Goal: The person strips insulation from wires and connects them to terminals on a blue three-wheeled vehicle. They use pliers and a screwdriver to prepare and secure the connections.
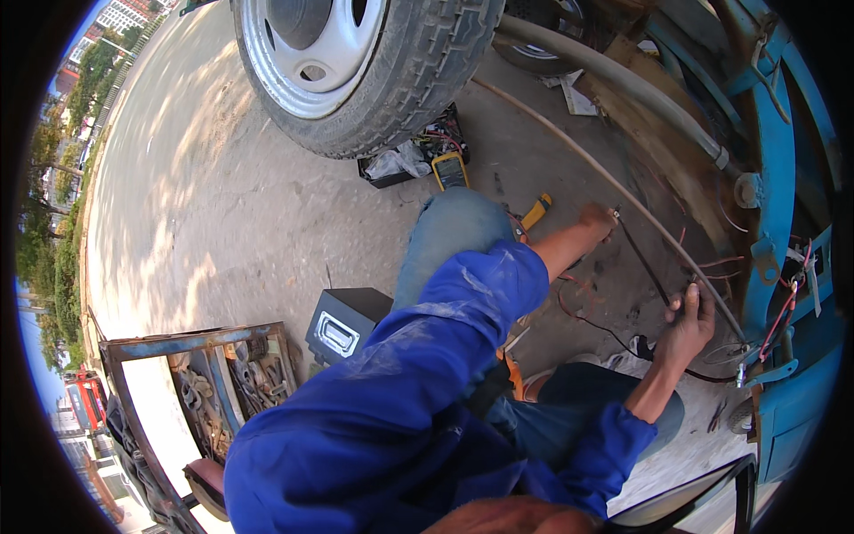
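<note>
Head view, dark cable (pixel 642 258) stretched between both hands (pixel 598 218) (pixel 689 320)

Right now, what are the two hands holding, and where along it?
Both hold one thin dark cable: the left hand pinches its upper end, the right hand grips its lower end.

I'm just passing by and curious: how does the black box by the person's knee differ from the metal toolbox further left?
The black box is small, closed and dark, with a shiny silver handle plate on its side; the metal toolbox is much larger, rusty with blue paint, and lies open. The black box shows nothing of its contents; the metal toolbox shows wrenches in its compartments. Both rest on the concrete ground.
</note>
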The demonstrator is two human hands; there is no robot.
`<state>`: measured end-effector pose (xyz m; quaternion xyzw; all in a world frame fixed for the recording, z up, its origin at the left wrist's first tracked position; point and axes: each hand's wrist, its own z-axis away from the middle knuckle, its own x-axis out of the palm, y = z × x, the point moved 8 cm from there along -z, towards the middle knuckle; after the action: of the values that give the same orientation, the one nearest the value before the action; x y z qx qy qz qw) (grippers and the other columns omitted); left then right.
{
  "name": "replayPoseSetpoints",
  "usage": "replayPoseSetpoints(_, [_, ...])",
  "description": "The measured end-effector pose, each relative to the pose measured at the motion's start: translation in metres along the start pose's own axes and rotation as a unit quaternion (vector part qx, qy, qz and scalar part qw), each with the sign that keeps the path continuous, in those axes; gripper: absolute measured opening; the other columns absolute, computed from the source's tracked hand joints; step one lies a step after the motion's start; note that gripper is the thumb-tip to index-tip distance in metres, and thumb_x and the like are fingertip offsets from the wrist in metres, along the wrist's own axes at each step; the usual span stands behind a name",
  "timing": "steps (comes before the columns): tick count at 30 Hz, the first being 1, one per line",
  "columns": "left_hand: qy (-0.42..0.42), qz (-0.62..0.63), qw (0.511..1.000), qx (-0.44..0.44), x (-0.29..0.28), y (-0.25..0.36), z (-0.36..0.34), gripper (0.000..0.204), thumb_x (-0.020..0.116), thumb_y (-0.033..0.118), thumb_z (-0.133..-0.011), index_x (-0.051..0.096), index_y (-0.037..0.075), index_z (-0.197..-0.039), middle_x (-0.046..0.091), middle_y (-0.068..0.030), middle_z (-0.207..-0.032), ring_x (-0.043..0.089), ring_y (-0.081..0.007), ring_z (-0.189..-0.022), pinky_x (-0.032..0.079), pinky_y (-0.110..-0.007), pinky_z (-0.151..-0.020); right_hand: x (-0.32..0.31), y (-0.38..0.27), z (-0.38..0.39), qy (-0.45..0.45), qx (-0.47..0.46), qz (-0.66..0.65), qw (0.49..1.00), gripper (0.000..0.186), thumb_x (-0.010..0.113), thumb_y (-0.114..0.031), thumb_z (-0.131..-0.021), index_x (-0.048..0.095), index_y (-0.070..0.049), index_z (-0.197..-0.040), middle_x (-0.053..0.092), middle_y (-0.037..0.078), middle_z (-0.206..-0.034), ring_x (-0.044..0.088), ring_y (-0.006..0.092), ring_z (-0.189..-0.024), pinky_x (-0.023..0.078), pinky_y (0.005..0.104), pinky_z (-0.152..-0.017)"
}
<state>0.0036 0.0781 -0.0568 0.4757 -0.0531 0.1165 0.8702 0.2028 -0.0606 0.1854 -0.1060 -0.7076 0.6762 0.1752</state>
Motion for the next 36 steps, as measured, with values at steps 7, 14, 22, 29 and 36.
replayPoseSetpoints(7, [0.062, -0.168, 0.982, 0.062, 0.007, -0.015, -0.03, 0.042, 0.062, 0.034, -0.1, 0.073, -0.002, -0.083, 0.073, -0.0232, -0.086, 0.073, -0.0328, -0.075, 0.056, -0.045, -0.063, 0.002, -0.003, 0.001, 0.011, -0.005, 0.016, 1.0, 0.018, 0.067, -0.012, -0.102, 0.067, 0.0, -0.115, 0.061, 0.003, -0.089, 0.054, 0.009, -0.068, 0.038, 0.021, -0.05])
replayPoseSetpoints(14, [0.203, -0.112, 0.964, 0.128, 0.006, -0.03, -0.027, 0.025, 0.064, 0.021, -0.096, 0.072, -0.002, -0.094, 0.071, -0.0208, -0.091, 0.07, -0.0355, -0.083, 0.054, -0.046, -0.069, 0.005, -0.005, 0.001, 0.011, -0.017, 0.02, 1.0, 0.018, 0.065, -0.011, -0.103, 0.066, 0.0, -0.117, 0.062, 0.002, -0.091, 0.054, 0.0083, -0.068, 0.039, 0.02, -0.052])
replayPoseSetpoints(22, [-0.14, -0.14, 0.977, 0.079, 0.049, 0.001, 0.083, 0.019, 0.058, 0.012, -0.094, 0.068, -0.002, -0.1, 0.07, -0.017, -0.092, 0.07, -0.0292, -0.091, 0.055, -0.042, -0.079, 0.011, 0.023, 0.026, 0.012, -0.005, 0.072, 0.997, 0.029, 0.064, -0.015, -0.104, 0.064, 0.002, -0.128, 0.06, 0.002, -0.087, 0.055, 0.007, -0.069, 0.043, 0.0197, -0.054])
replayPoseSetpoints(29, [-0.284, -0.229, 0.919, 0.148, 0.06, 0.085, 0.229, 0.023, 0.05, 0.013, -0.099, 0.062, -0.005, -0.106, 0.072, -0.0118, -0.082, 0.072, -0.0233, -0.079, 0.053, -0.042, -0.079, 0.013, 0.036, 0.058, -0.061, 0.074, -0.013, 0.995, 0.021, 0.059, -0.01, -0.105, 0.063, 0.004, -0.119, 0.064, 0.004, -0.089, 0.057, 0.009, -0.069, 0.046, 0.0237, -0.057])
replayPoseSetpoints(36, [-0.294, -0.384, 0.824, 0.297, 0.053, 0.095, 0.275, 0.031, 0.049, 0.024, -0.101, 0.057, -0.003, -0.113, 0.072, -0.0218, -0.086, 0.071, -0.0411, -0.087, 0.053, -0.05, -0.079, 0.012, 0.019, 0.098, -0.092, 0.147, -0.07, 0.982, 0.016, 0.055, -0.01, -0.106, 0.059, 0.001, -0.116, 0.065, 0.007, -0.093, 0.061, 0.0155, -0.077, 0.052, 0.0311, -0.07])
